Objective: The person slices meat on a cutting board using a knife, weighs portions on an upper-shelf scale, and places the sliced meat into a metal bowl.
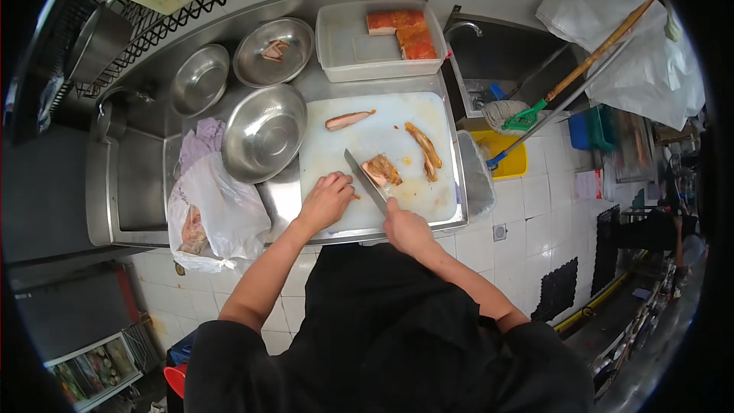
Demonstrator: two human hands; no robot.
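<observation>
On the white cutting board (321, 157), my right hand (407, 228) is closed round the handle of a knife (365, 181). The blade points up and to the left, along the left side of a chunk of cooked meat (381, 170). My left hand (327, 200) rests on the board left of the blade, fingers bent and close together; a small brown bit shows at its fingertips, and what else they hold is hidden. A meat strip (349, 120) lies near the top of the board. Another long browned strip (423, 151) lies to the right of the chunk.
Behind the board stands a plastic container (336, 69) with red-skinned meat pieces (417, 40). Metal bowls (265, 134) stand at the left, one (248, 61) with meat bits. A plastic bag (237, 214) lies front left. A sink (497, 61) and yellow bucket (514, 160) are at the right.
</observation>
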